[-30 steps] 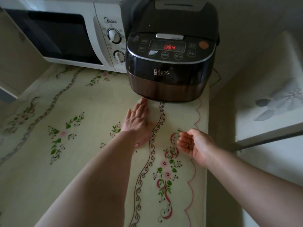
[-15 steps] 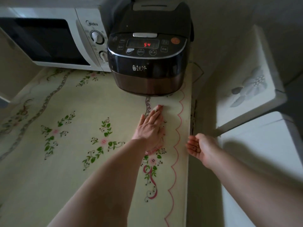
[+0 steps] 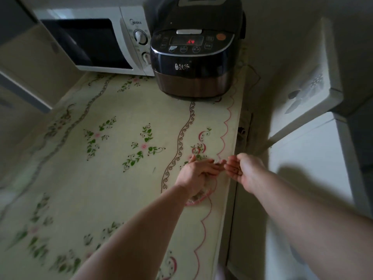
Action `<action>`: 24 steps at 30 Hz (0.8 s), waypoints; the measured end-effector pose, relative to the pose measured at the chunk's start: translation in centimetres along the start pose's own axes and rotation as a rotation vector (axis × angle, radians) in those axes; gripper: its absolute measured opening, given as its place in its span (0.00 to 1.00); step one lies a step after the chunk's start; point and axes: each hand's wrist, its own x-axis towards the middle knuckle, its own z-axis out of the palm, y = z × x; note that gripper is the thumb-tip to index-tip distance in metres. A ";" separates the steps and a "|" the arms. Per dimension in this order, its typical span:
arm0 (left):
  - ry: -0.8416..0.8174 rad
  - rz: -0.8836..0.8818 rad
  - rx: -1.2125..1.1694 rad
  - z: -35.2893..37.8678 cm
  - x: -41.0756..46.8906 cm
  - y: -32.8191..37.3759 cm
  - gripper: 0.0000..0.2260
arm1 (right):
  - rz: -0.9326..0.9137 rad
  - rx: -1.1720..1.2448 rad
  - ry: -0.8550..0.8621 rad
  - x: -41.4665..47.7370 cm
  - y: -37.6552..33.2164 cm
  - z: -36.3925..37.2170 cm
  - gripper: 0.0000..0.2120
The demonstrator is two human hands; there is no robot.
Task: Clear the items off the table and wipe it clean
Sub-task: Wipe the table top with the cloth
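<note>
The left hand [image 3: 196, 172] is lying flat, fingers outstretched, at the table's [image 3: 113, 178] right edge — the right hand [image 3: 245, 170] is cupping beside it, its contents too dim to identify.

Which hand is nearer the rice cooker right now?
Left, narrowly. The left hand lies flat on the tablecloth, well short of the rice cooker. The right hand is cupped just past the table's right edge, slightly farther off to the side.

Dim indoor light, soft shadows at right, motion blur low, wide-angle bending at edges
</note>
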 end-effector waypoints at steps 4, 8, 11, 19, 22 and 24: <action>0.069 -0.075 0.000 0.9 -5.8 1.3 0.09 | 0.003 -0.029 -0.073 -3.0 2.1 -0.4 0.18; 0.154 -0.141 -0.011 1.9 -11.9 2.6 0.12 | 0.022 -0.056 -0.160 -5.8 5.0 -1.4 0.18; 0.212 -0.166 -0.004 3.1 -16.9 3.6 0.12 | 0.031 -0.104 -0.191 -7.9 7.8 -2.6 0.18; 0.283 -0.241 0.037 4.4 -28.1 4.6 0.14 | 0.068 -0.188 -0.211 -12.1 14.7 -5.2 0.15; 0.310 -0.234 0.067 4.6 -31.3 4.3 0.13 | 0.065 -0.222 -0.242 -13.7 16.3 -5.2 0.15; 0.319 -0.236 0.074 4.8 -32.9 4.2 0.14 | 0.065 -0.249 -0.245 -14.5 17.3 -4.9 0.16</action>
